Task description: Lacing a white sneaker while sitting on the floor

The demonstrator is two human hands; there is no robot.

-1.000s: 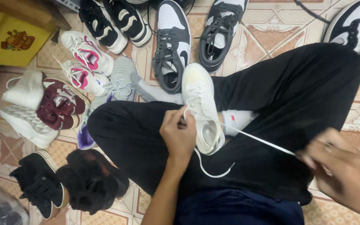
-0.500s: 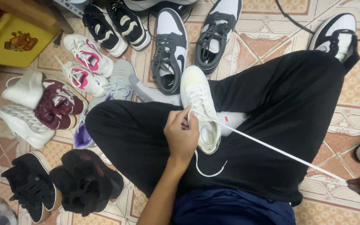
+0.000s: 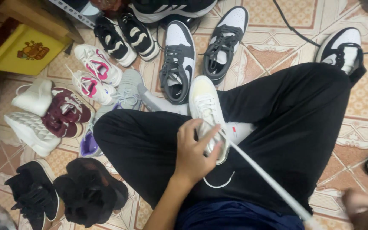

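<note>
White sneaker (image 3: pixel 205 106) heel hidden by left hand (image 3: pixel 192 155) | right hand (image 3: pixel 365 211) blurred, cut off

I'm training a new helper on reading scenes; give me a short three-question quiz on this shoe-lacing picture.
1. True or false: the left hand rests on the white lace-up sneaker lying across the person's lap.
2. What does the right hand pull taut? A) a black cable B) the flat white shoelace C) a sock
3. Fill in: beside the left knee sits a pair of white trainers with ____ tongues.

Key: 1 true; 2 B; 3 pink.
</note>
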